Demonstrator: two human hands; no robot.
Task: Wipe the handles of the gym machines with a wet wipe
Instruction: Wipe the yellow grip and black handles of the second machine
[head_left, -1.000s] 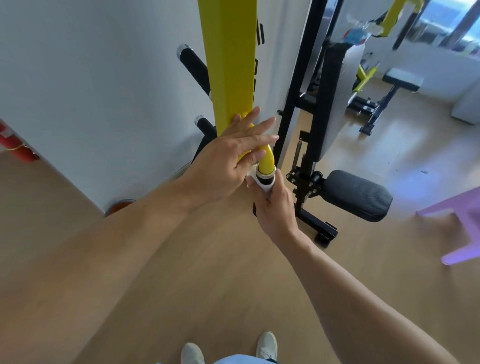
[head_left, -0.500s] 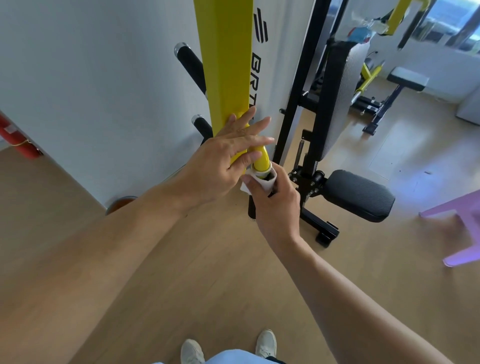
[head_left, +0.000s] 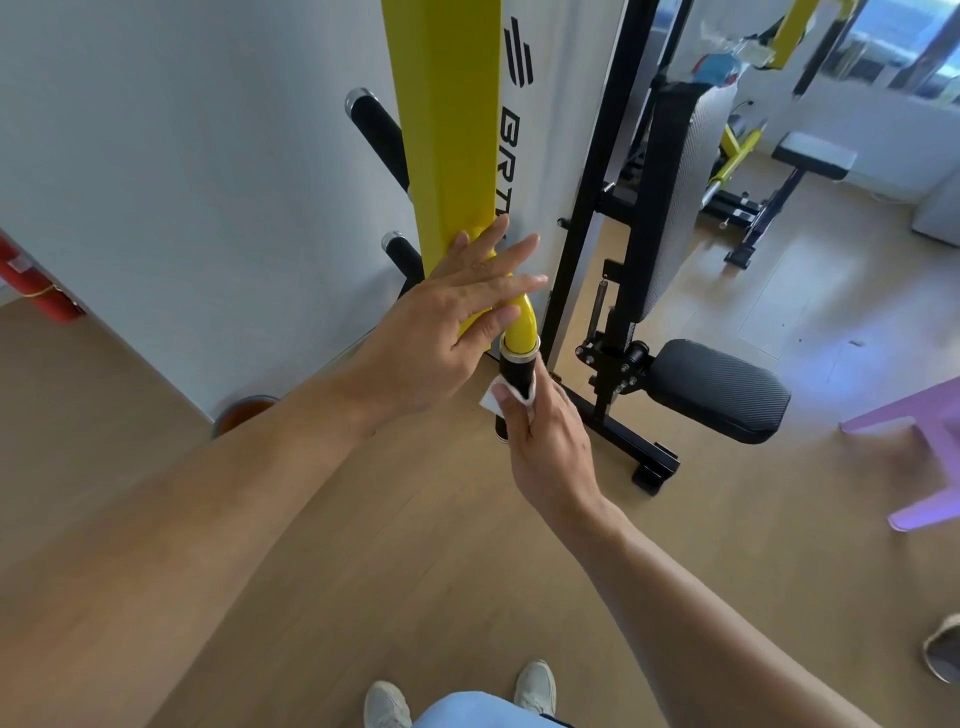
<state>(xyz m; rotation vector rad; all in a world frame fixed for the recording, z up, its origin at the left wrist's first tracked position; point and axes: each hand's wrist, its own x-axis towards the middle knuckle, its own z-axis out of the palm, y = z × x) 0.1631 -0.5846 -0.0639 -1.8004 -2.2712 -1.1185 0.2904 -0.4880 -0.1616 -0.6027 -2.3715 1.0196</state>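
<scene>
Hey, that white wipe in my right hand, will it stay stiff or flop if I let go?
The wipe probably flops: it folds around the black handle under the right hand. Likely very light, since a loose corner sticks out unsupported.

- White wall (head_left: 182, 156), plain and evenly lit.
- Light wood floor (head_left: 415, 571) runs from the wall's foot across the room.
- Red cylinder (head_left: 31, 286) at the wall's base, far left.
- Black padded bench (head_left: 810, 156) well right of the wall, daylight from bright windows (head_left: 904, 47) behind it.
- Purple plastic stool (head_left: 919, 447) farther right still, blurred.
</scene>
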